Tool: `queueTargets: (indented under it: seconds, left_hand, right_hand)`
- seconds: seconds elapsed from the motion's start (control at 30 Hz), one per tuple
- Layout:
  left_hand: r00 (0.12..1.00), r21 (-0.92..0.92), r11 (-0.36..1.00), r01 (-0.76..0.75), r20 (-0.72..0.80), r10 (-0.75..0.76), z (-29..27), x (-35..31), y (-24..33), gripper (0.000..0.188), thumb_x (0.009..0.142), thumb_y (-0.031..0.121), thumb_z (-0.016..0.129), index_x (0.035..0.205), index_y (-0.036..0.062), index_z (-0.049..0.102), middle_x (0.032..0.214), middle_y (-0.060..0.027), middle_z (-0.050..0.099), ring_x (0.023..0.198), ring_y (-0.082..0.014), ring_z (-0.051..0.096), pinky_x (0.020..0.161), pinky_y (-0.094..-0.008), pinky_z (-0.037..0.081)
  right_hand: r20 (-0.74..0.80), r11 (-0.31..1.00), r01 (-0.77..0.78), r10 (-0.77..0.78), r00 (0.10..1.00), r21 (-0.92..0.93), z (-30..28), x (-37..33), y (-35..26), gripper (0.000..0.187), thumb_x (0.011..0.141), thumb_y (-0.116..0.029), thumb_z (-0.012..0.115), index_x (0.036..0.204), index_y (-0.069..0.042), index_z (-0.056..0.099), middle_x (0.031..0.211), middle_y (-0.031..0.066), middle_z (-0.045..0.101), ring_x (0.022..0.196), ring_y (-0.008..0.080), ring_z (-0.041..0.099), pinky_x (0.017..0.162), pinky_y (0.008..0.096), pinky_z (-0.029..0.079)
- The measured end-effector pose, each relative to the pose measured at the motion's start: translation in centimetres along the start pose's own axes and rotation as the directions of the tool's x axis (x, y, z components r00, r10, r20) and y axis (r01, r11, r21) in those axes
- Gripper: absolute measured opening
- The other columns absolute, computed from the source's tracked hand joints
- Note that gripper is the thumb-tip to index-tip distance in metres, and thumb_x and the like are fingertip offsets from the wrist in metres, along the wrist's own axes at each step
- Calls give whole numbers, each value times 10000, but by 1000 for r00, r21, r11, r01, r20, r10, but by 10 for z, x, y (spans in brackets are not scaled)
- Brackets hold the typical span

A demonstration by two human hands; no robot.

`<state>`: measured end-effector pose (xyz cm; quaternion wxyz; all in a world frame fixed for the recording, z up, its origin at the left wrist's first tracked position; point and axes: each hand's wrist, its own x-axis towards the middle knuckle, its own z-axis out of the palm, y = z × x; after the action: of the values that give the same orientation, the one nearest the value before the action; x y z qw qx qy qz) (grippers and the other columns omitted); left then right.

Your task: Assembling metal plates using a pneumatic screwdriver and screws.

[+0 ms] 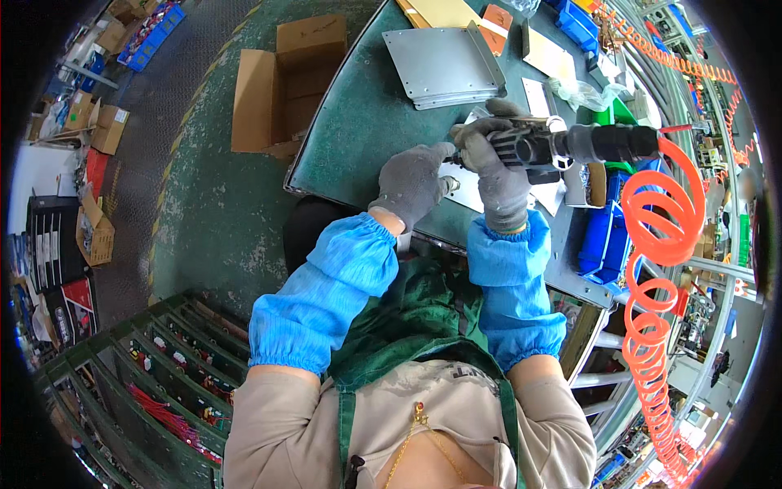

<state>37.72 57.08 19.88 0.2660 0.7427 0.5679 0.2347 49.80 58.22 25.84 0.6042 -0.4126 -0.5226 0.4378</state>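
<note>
Table (354,130): open green strip along left edge. One air tool (531,149), gripped by right fingers (479,144); left fingers (442,151): grip unclear.

An open cardboard box (252,102) stood on the worn green floor (208,220); a slatted rack (110,338) held parts, and a blue bin (163,42) sat farther off, filled.

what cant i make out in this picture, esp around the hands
All in the head view:
Black tool: front end, partly covered by the right hand.
Left hand: anything between its fingertips, too small to tell.
Orange hose: lower end, cut off by the rim.
Green rack: many contents, too small.
</note>
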Motion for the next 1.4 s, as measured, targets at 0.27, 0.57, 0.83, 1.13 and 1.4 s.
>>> queueTargets:
  seconds: [0.27, 0.57, 0.83, 1.13, 1.4]
  left_hand:
    - [990, -21, 995, 97, -106, -99, 7, -9, 6, 370, 720, 241, 742, 1018, 63, 611, 945, -150, 647, 874, -325, 626, 755, -405, 502]
    - [990, -163, 979, 124, -41, -133, 12, -3, 4, 374, 725, 218, 737, 1039, 61, 607, 949, -154, 654, 880, -322, 635, 766, -412, 501]
    - [989, -75, 989, 128, -70, -134, 14, -12, 9, 481, 712, 261, 750, 1085, 55, 527, 937, -163, 639, 872, -346, 630, 737, -427, 503]
    - [994, 0, 996, 92, -58, -92, 10, -11, 7, 509, 728, 323, 738, 1111, 62, 527, 943, -156, 652, 877, -318, 651, 744, -404, 523]
    - [990, -26, 990, 137, -20, -138, 13, -6, 8, 490, 717, 299, 745, 1100, 86, 526, 937, -140, 642, 847, -332, 638, 710, -425, 504]
  right_hand:
    - [16, 995, -14, 13, 1000, 104, -10, 2, 4, 501, 738, 10, 685, 1183, 48, 457, 809, 79, 635, 736, 155, 638, 665, 275, 532]
    - [-67, 997, 35, -30, 997, 66, -8, 0, -3, 528, 778, -24, 635, 1235, 40, 380, 818, 149, 610, 665, 175, 599, 521, 229, 459]
    - [69, 1000, 5, -7, 998, 29, -5, 11, 0, 392, 691, 20, 683, 1063, 31, 562, 773, 47, 635, 686, 112, 607, 626, 236, 510]
    - [110, 975, -3, 28, 994, -224, 6, 25, -4, 295, 696, -33, 697, 971, -6, 593, 784, 46, 630, 716, 123, 614, 633, 260, 515]
    - [162, 997, -50, 61, 985, -67, 1, 25, -8, 376, 682, 13, 698, 1041, 9, 584, 774, 36, 631, 695, 117, 613, 622, 250, 517]
